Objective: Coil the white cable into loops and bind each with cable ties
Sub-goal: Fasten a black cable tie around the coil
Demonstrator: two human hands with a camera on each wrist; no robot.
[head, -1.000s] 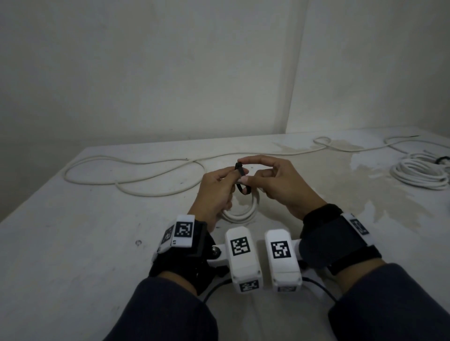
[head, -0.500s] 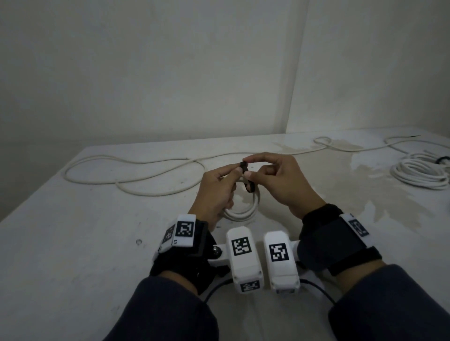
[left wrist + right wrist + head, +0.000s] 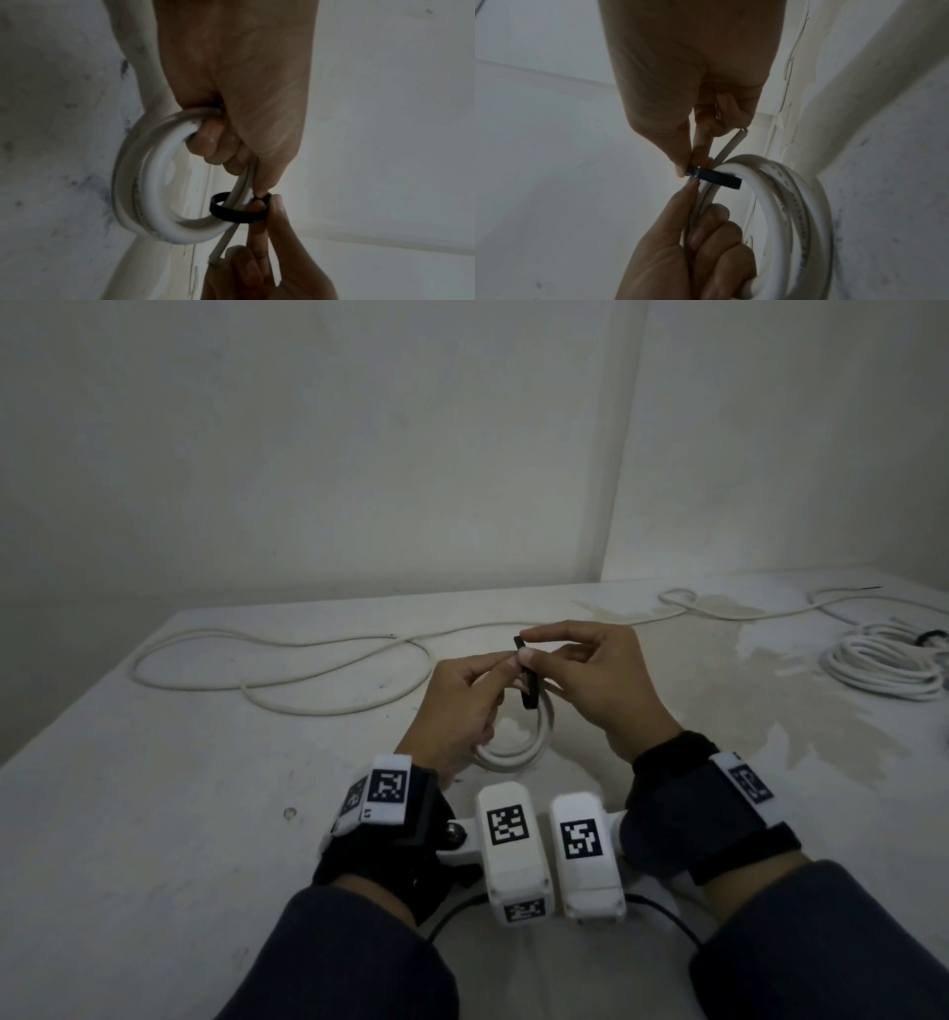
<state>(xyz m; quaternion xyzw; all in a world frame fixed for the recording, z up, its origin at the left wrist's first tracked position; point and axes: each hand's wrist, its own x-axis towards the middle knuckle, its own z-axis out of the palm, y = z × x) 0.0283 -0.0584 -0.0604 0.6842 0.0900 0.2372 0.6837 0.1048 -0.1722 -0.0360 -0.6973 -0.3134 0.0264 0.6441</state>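
Note:
A small coil of white cable (image 3: pixel 518 747) is held upright just above the table by my left hand (image 3: pixel 493 667), whose fingers curl round its strands (image 3: pixel 144 182). A black cable tie (image 3: pixel 526 680) forms a loose loop round the coil's top strands (image 3: pixel 239 211). My right hand (image 3: pixel 534 647) pinches the tie (image 3: pixel 713 176) between thumb and forefinger, close against my left thumb. The cable's cut end (image 3: pixel 214 261) sticks out past the tie. The rest of the white cable (image 3: pixel 282 660) trails loose across the table behind.
A larger bundle of white cable (image 3: pixel 883 665) lies at the table's right edge. The table (image 3: pixel 154 814) is white and stained, and stands against two walls that meet in a corner at the far side. Its left edge drops off beside the loose cable.
The tie has turned from an open ring to nearly edge-on, and my right fingertips have shifted on it. Both hands stay together over the coil.

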